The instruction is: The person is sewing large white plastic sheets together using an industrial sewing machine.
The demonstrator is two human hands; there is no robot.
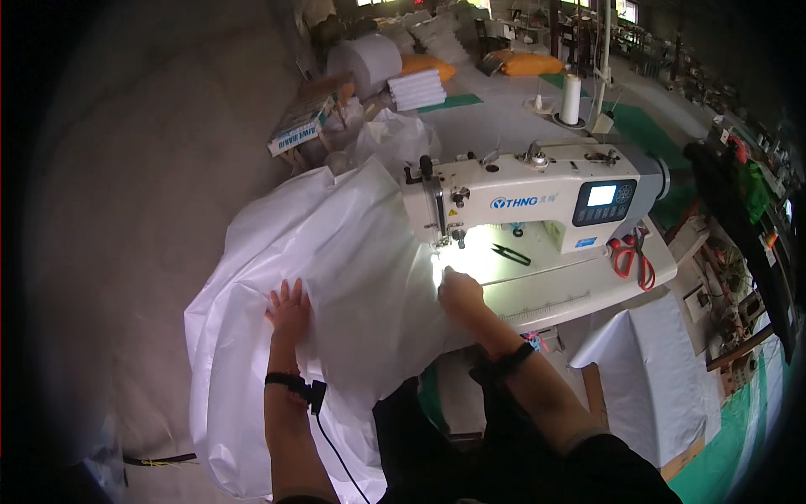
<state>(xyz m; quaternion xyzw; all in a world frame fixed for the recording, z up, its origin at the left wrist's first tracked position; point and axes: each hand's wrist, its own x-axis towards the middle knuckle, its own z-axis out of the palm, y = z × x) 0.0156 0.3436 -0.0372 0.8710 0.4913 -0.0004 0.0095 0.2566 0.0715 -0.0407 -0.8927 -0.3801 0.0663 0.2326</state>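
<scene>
A large white sheet [353, 260], thin and creased, spreads over the left of the sewing table and hangs down toward my lap. My left hand [290, 311] lies flat on it with the fingers spread. The white sewing machine [520, 189] stands to the right, its lamp glaring around the needle. Just in front of the needle, my right hand [462, 296] is closed on the sheet's edge; the glare partly washes out its fingertips. Black thread snips [511, 254] lie on the machine bed, right of the needle.
Red-handled scissors [635, 259] rest at the table's right end. A white thread cone [570, 101] stands behind the machine. White folded material [646, 361] lies at the lower right. Farther back are a large white roll [365, 63], stacked white bundles [417, 90] and an orange sack [529, 64].
</scene>
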